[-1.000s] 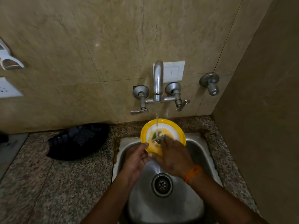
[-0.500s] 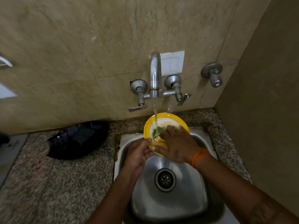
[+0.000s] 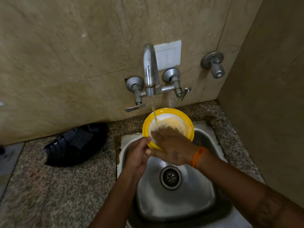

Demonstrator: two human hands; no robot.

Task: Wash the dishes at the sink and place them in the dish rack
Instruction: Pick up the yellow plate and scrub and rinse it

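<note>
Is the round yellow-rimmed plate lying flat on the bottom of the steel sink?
No, the left hand holds the yellow-rimmed plate tilted above the steel sink, under the running tap.

The right hand (image 3: 171,145) covers the lower centre of the yellow-rimmed plate (image 3: 167,112); its fingers are motion-blurred, so their exact pose cannot be read. The left hand (image 3: 138,155) hides the plate's lower left rim. The sink (image 3: 177,201) is cut off by the bottom edge. The dark object (image 3: 74,145) on the counter cannot be identified.
</note>
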